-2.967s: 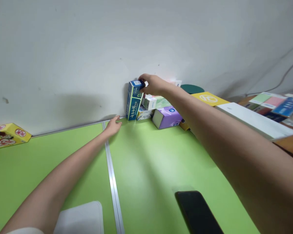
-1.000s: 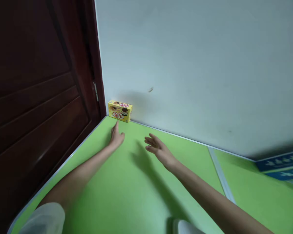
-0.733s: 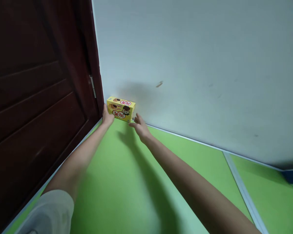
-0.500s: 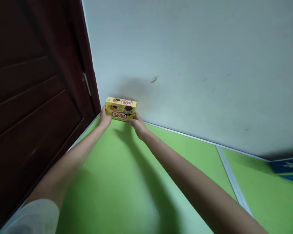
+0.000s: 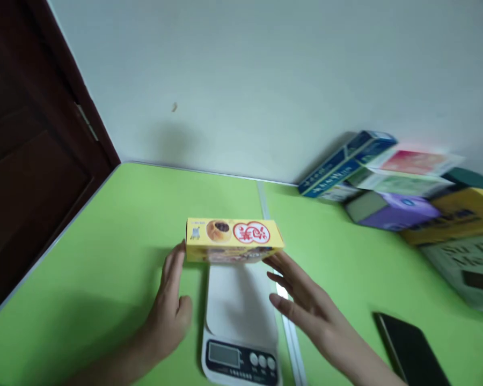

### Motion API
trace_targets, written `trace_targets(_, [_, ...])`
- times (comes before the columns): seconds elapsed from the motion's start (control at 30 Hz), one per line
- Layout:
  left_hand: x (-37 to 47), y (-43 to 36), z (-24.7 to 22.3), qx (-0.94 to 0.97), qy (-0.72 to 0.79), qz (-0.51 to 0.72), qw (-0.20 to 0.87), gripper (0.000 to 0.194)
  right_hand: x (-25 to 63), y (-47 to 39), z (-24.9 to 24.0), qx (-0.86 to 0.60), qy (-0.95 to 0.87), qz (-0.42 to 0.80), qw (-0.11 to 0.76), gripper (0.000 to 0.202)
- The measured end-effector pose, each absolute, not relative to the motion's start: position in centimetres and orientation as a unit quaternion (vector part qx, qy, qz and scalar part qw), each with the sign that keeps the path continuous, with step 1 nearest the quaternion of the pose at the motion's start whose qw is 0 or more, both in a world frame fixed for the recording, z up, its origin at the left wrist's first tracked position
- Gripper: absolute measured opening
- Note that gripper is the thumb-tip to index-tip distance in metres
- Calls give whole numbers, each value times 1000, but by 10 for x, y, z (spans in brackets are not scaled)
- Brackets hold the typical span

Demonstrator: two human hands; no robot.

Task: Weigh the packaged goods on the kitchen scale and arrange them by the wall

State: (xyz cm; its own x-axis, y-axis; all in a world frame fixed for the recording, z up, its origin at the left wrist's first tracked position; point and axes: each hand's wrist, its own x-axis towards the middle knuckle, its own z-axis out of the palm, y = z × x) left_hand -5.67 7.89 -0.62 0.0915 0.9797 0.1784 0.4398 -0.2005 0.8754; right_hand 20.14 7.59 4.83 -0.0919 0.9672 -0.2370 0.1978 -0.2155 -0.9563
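Note:
A yellow snack box (image 5: 229,233) with red lettering and a filled-pastry picture spans the gap between my two hands, at the far end of a white kitchen scale (image 5: 241,305). Fingers of my left hand (image 5: 167,305) press its left end, the thumb apart from the box. On the opposite side, my right hand (image 5: 306,305) has its fingertips at the lower right corner, partly hidden by the box, with thumb and lower fingers spread off it. Whether the box touches the scale I cannot tell. The scale's dark display panel faces me.
At the right, a blurred pile of boxes and packets includes a blue box (image 5: 346,161), a purple box (image 5: 398,212) and a large yellow box (image 5: 462,214). A black phone-like slab (image 5: 412,348) lies nearer. The green table (image 5: 145,198) meets a wall and a dark door (image 5: 24,161).
The snack box has come from the table corner by the wall, toward me and rightward over to the scale, between both hands. The view has swung right, bringing the scale and pile in.

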Motion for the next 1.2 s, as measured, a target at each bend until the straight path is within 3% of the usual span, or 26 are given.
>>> trace_targets(0.27, [-36, 18, -7, 676, 528, 361, 366, 82, 207, -12, 19, -593, -488, 482, 422, 70])
trace_targets(0.6, [-66, 55, 15, 647, 575, 349, 359, 67, 239, 3, 15, -590, -489, 446, 463, 56])
trace_targets(0.87, [-69, 105, 17, 692, 554, 245, 393, 68, 223, 39, 17, -553, -536, 498, 398, 70])
trace_targets(1.2, [24, 124, 65, 685, 497, 216, 488, 49, 298, 28, 46, -576, -583, 383, 426, 52])
